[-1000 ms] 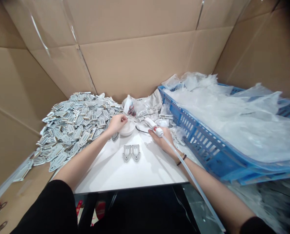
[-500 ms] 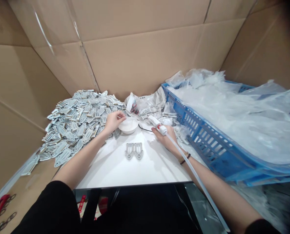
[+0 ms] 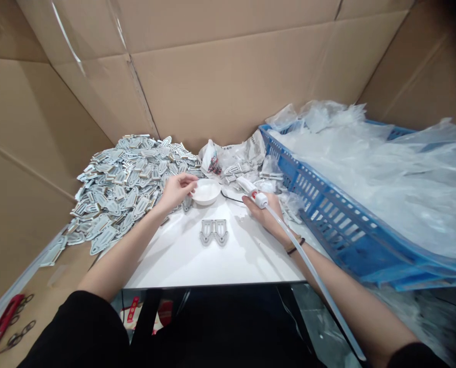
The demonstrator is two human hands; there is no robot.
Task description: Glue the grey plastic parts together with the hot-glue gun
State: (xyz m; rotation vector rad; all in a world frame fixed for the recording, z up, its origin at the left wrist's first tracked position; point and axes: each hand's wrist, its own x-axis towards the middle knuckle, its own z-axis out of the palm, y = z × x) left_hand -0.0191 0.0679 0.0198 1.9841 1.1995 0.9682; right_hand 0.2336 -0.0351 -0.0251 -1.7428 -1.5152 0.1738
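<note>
With the clock centred on two gray pieces (image 3: pixel 214 227) and twelve straight ahead, we are seeing a red-handled tool (image 3: pixel 5 319) lying at eight o'clock, on brown cardboard. Nearer the middle, those gray pieces are lying flat side by side on the white table (image 3: pixel 174 271), and neither of our hands is touching them. At two o'clock, our right hand (image 3: pixel 268 214) is grasping a white tool (image 3: pixel 253 193), its fingers wrapping round the body, while a pale tube (image 3: pixel 308 260) is running back over the forearm toward four o'clock. At ten o'clock, our left hand (image 3: pixel 177 191) is hovering at the left rim of a white bowl (image 3: pixel 205 191), its fingers bending; we are not managing to tell whether they are pinching anything. The bowl is sitting just short of twelve. Farther out, a heap of similar pieces (image 3: pixel 124 184) is spreading at ten, a blue basket (image 3: pixel 343 250) full of clear plastic bags (image 3: pixel 385 174) is standing at two to three, and a crumpled wrapper (image 3: pixel 254 151) is lying near one. Beyond, a cardboard wall (image 3: pixel 231 92) is rising at twelve.
</note>
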